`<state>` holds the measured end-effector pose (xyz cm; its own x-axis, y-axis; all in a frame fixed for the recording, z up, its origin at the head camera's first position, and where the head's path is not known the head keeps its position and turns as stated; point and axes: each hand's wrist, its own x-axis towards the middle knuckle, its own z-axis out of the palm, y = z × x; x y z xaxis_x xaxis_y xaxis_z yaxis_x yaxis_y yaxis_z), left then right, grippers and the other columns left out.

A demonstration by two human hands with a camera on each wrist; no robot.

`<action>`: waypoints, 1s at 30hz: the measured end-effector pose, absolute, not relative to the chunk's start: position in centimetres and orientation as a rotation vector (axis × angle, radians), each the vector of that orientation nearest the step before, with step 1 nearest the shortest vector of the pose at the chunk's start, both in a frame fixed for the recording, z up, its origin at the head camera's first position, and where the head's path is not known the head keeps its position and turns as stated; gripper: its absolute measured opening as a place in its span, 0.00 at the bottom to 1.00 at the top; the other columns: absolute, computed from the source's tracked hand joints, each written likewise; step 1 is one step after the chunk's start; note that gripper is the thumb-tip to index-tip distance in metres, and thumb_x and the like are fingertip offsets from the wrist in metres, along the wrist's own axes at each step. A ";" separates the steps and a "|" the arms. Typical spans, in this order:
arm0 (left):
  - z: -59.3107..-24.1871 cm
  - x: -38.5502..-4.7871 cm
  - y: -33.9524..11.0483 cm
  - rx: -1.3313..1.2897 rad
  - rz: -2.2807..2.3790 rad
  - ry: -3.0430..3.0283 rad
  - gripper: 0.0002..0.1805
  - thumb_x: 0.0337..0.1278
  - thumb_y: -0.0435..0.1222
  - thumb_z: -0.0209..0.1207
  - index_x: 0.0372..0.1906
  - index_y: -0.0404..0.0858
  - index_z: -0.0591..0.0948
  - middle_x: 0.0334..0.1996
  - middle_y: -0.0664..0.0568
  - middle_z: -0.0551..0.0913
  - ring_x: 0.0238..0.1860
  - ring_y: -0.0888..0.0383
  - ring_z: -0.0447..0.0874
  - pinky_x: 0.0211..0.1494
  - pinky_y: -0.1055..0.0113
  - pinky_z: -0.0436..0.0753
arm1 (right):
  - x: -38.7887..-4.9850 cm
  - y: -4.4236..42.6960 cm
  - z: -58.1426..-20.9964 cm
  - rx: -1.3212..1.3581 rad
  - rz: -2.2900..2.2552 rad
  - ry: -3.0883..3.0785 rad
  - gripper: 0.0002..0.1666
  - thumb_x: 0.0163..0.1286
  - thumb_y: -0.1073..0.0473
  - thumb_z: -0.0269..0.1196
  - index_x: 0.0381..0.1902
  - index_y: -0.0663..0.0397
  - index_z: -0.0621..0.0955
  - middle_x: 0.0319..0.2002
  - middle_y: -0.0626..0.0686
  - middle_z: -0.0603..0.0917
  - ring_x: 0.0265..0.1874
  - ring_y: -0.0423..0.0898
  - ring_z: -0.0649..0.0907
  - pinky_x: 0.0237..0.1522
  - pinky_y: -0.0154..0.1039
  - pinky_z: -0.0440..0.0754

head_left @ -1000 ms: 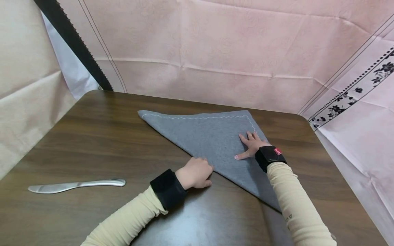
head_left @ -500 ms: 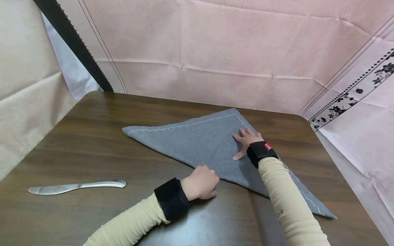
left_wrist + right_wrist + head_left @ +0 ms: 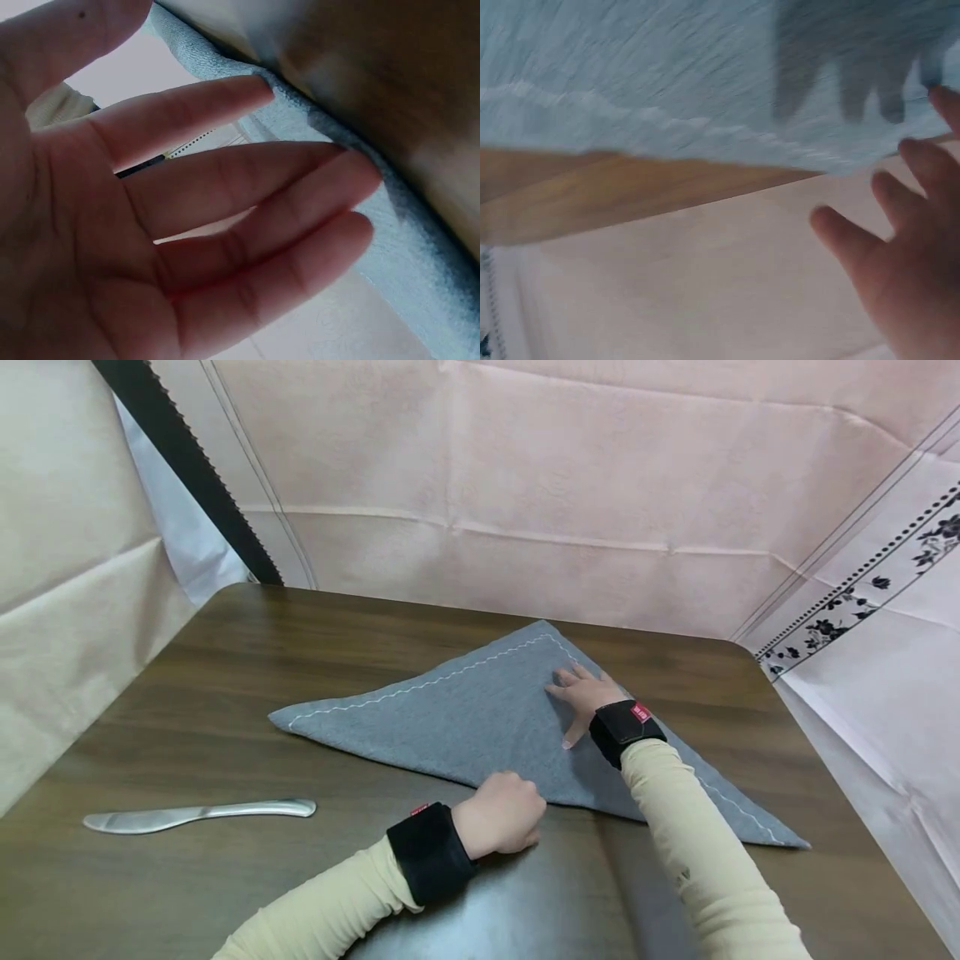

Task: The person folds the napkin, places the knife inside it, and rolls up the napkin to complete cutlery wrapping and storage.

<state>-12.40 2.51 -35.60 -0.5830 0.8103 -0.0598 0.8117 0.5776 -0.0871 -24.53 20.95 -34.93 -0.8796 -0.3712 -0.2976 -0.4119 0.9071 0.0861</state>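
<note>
A grey cloth [image 3: 465,710], doubled into a triangle with white stitching along its two far edges, lies on the brown table. My left hand [image 3: 506,814] is at the middle of its near folded edge. In the left wrist view, the left fingers [image 3: 300,202] are loosely extended and their tips meet that fold, with the thumb apart. On the cloth's right part rests my right hand [image 3: 585,697], fingers spread. The right wrist view shows the right hand [image 3: 907,240] with separated fingers over the stitched border [image 3: 682,124] and a hand-shaped shadow on the cloth.
A silver table knife [image 3: 198,816] lies on the left of the table [image 3: 360,652], its handle toward the right. Pale pink sheeting [image 3: 555,468] hangs beyond the far edge, with a floral strip at right.
The cloth has turned counterclockwise: its left tip slid nearer and leftward, its right tip swung away from me. The right hand shifted left with it; the left hand moved slightly nearer and right.
</note>
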 end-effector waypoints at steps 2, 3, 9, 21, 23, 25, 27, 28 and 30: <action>-35.6 -12.5 2.4 1.422 -0.150 2.778 0.11 0.51 0.49 0.61 0.23 0.47 0.83 0.23 0.57 0.80 0.25 0.60 0.78 0.27 0.69 0.77 | -23.3 20.4 -35.4 -0.730 0.197 2.918 0.44 0.46 0.49 0.73 0.60 0.57 0.71 0.62 0.61 0.66 0.63 0.58 0.61 0.58 0.58 0.60; -35.7 -12.5 2.3 1.414 -0.140 2.778 0.12 0.51 0.49 0.61 0.22 0.47 0.83 0.22 0.57 0.79 0.24 0.60 0.77 0.27 0.69 0.76 | -22.5 20.0 -35.8 -0.805 0.154 2.974 0.35 0.48 0.51 0.72 0.54 0.57 0.76 0.56 0.60 0.74 0.58 0.56 0.69 0.54 0.54 0.67; -35.9 -12.7 2.0 1.389 -0.102 2.788 0.16 0.50 0.46 0.62 0.14 0.45 0.76 0.17 0.56 0.74 0.20 0.59 0.74 0.24 0.67 0.74 | -16.4 17.8 -38.0 -1.126 -0.359 2.955 0.08 0.56 0.65 0.61 0.21 0.49 0.76 0.19 0.42 0.72 0.20 0.38 0.71 0.22 0.32 0.70; -35.7 -13.4 1.3 1.210 -0.109 2.738 0.12 0.55 0.49 0.58 0.28 0.45 0.81 0.22 0.54 0.74 0.22 0.59 0.75 0.27 0.66 0.73 | -13.1 20.2 -38.6 -0.954 -0.451 2.929 0.13 0.62 0.65 0.58 0.20 0.48 0.69 0.19 0.41 0.65 0.19 0.36 0.65 0.23 0.31 0.65; -35.4 -13.5 0.9 1.183 -0.086 2.756 0.12 0.55 0.48 0.58 0.30 0.44 0.82 0.23 0.53 0.75 0.23 0.58 0.75 0.27 0.66 0.73 | -12.6 21.4 -38.6 -0.902 -0.459 2.939 0.13 0.62 0.64 0.58 0.20 0.48 0.69 0.18 0.41 0.64 0.19 0.36 0.66 0.22 0.31 0.65; -35.3 -13.8 0.6 1.160 -0.067 2.775 0.11 0.55 0.47 0.59 0.31 0.43 0.82 0.25 0.52 0.76 0.25 0.57 0.76 0.27 0.65 0.74 | -12.1 22.7 -38.5 -0.840 -0.456 2.949 0.13 0.62 0.64 0.59 0.21 0.47 0.69 0.18 0.40 0.64 0.19 0.36 0.66 0.22 0.31 0.64; -35.2 -14.2 0.3 1.134 -0.055 2.797 0.11 0.56 0.46 0.59 0.30 0.42 0.83 0.26 0.51 0.77 0.26 0.56 0.77 0.28 0.64 0.76 | -11.7 24.1 -38.5 -0.780 -0.438 2.966 0.14 0.62 0.63 0.59 0.20 0.47 0.68 0.18 0.40 0.63 0.20 0.36 0.66 0.22 0.31 0.64; -35.2 -14.4 0.2 1.115 -0.044 2.805 0.11 0.56 0.45 0.59 0.30 0.41 0.83 0.27 0.51 0.78 0.26 0.56 0.78 0.29 0.64 0.76 | -11.5 24.8 -38.5 -0.747 -0.431 2.971 0.14 0.62 0.63 0.59 0.20 0.47 0.68 0.18 0.40 0.63 0.19 0.36 0.65 0.22 0.31 0.64; -35.1 -15.0 -0.1 1.080 -0.026 2.825 0.12 0.56 0.45 0.59 0.30 0.41 0.83 0.28 0.50 0.79 0.29 0.54 0.79 0.30 0.61 0.78 | -11.0 26.3 -38.6 -0.697 -0.416 2.994 0.14 0.62 0.63 0.59 0.20 0.46 0.68 0.18 0.40 0.63 0.19 0.36 0.65 0.22 0.32 0.63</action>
<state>-14.98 -0.07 -35.13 -0.7390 0.6639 -0.1147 0.6659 0.7456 0.0256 -11.03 26.29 -38.59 -0.8982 -0.4389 0.0222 -0.4284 0.8631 -0.2676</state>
